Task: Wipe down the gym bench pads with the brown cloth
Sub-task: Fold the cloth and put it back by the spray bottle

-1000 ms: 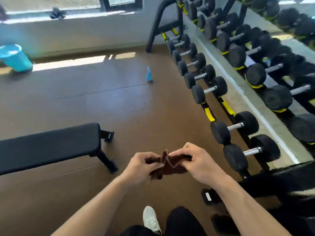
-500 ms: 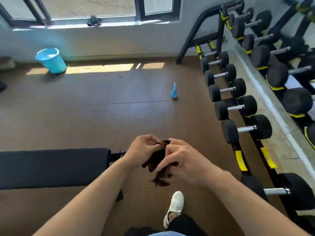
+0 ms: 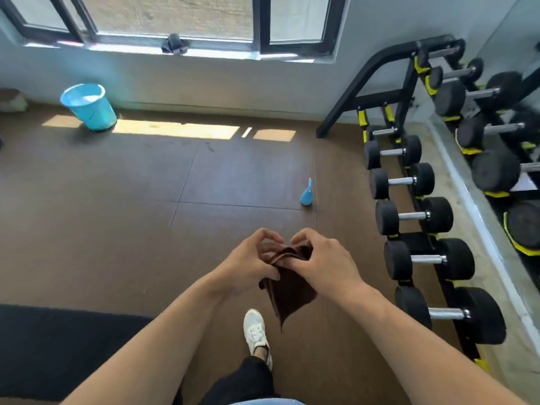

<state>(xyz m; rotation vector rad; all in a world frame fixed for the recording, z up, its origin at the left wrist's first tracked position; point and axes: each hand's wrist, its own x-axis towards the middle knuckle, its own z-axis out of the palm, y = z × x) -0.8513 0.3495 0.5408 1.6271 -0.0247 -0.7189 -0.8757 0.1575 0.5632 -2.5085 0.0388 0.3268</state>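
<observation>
Pad, below and left of left hand: black, matte, flat top, only one end in view at the frame's lower-left edge. Looks firm and fixed; likely takes wiping pressure without shifting. Not yet touched.

Left hand: pinching the cloth's upper edge, thumb and fingertips closed on a fold.

Cloth, between both hands, held in air above the floor and a white shoe: dark brown, small, bunched and creased at the top, lower part hanging to a loose point below the hands. Judged light, soft, limp; no stiffness, drapes by its own weight. Low slip risk, nothing fragile. Best held by gathering it into a flat wad under the palm for wiping, rather than by a pinched edge, which would let it trail.

Right hand: also gripping the top edge, fingers curled over the fold, touching cloth just beside the left fingertips.

Rack of dumbbells further right, well apart.
</observation>
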